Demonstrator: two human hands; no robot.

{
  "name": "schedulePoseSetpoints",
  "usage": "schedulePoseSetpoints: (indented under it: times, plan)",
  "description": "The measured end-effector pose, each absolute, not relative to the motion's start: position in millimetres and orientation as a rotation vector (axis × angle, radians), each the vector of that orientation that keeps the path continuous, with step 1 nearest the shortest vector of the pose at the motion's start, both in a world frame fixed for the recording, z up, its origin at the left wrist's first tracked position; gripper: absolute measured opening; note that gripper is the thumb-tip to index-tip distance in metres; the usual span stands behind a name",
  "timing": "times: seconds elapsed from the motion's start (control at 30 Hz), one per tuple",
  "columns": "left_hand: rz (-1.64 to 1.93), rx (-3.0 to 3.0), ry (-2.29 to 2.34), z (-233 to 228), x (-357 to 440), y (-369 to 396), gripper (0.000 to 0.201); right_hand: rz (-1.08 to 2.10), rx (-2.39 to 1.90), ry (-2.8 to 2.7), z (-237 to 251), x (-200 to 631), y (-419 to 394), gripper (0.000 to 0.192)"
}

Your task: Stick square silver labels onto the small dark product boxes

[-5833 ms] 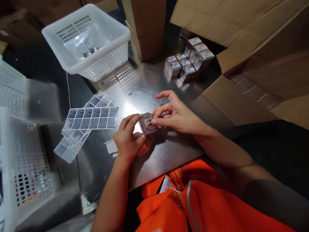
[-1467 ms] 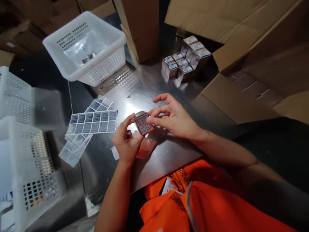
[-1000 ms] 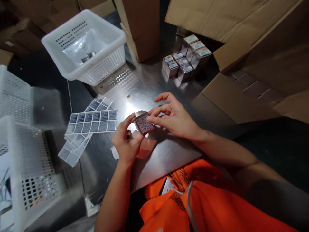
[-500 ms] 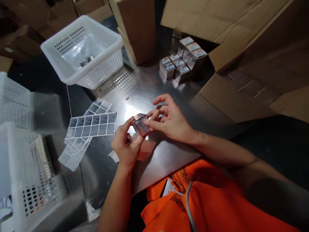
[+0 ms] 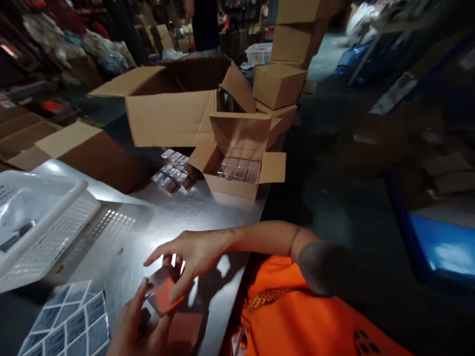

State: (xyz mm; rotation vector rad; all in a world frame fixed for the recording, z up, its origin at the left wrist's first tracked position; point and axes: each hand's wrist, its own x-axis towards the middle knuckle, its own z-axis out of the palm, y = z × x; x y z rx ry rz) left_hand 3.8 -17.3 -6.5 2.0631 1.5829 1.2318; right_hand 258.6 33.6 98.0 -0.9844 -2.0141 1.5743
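Observation:
A small shiny box [image 5: 162,292] with an orange reflection on its face is held low over the metal table [image 5: 148,217]. My left hand [image 5: 139,324] grips its near side, fingers closed around it and partly cut off by the lower edge. From above, my right hand [image 5: 195,254] has its thumb against the box's face, other fingers bent behind it and the index finger stretched out. Sheets of dark printed labels [image 5: 76,321] lie left of my left hand. Farther back, a group of similar small boxes [image 5: 172,170] stands on the table.
An open carton [image 5: 233,187] holding several small boxes stands at the table's far right. Behind it is a large open carton [image 5: 170,118]. A white plastic basket [image 5: 55,242] occupies the left. A person [image 5: 205,27] stands in the background.
The view has swung up and to the right, bringing the filled carton and the room behind into sight. Both hands still have the small box between them.

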Motion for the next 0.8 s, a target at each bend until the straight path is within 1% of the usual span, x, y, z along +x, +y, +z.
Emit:
schedulePoseSetpoints:
  times: [0.07,0.13,0.17,0.27,0.3,0.33,0.4,0.47,0.53,0.6,0.7,0.8]
  plan:
    - [1.228,2.124,1.526,-1,13,-21,0.066,1.434,-0.962,-2.007,103,281,17,0.069]
    - [1.21,2.127,1.56,6,18,-23,0.071,1.209,-1.033,-1.954,114,314,6,0.06]
    - [1.193,2.115,1.59,10,19,-24,0.073,1.033,-1.12,-1.926,122,334,5,0.055]
    - [1.188,2.091,1.639,16,17,-23,0.071,0.459,-1.454,-1.9,141,388,23,0.049]
    - [1.202,2.088,1.652,17,16,-23,0.07,0.33,-1.562,-1.9,142,401,34,0.049]
    - [1.214,2.085,1.678,18,17,-23,0.068,0.272,-1.662,-1.882,141,411,47,0.05]
    - [1.212,2.075,1.77,18,19,-23,0.066,0.367,-1.802,-1.812,132,419,74,0.056]
    - [1.173,2.064,1.851,17,21,-21,0.064,0.597,-1.845,-1.73,119,416,96,0.056]
    - [1.128,2.047,1.876,16,23,-19,0.063,0.782,-1.831,-1.68,106,409,109,0.047]
    - [1.119,2.017,1.884,15,21,-16,0.064,0.885,-1.82,-1.639,98,405,113,0.036]
    - [1.152,1.951,1.904,14,16,-14,0.063,0.925,-1.817,-1.608,99,405,109,0.027]
    - [1.179,1.876,1.908,14,14,-14,0.056,0.782,-1.774,-1.667,124,401,101,0.026]
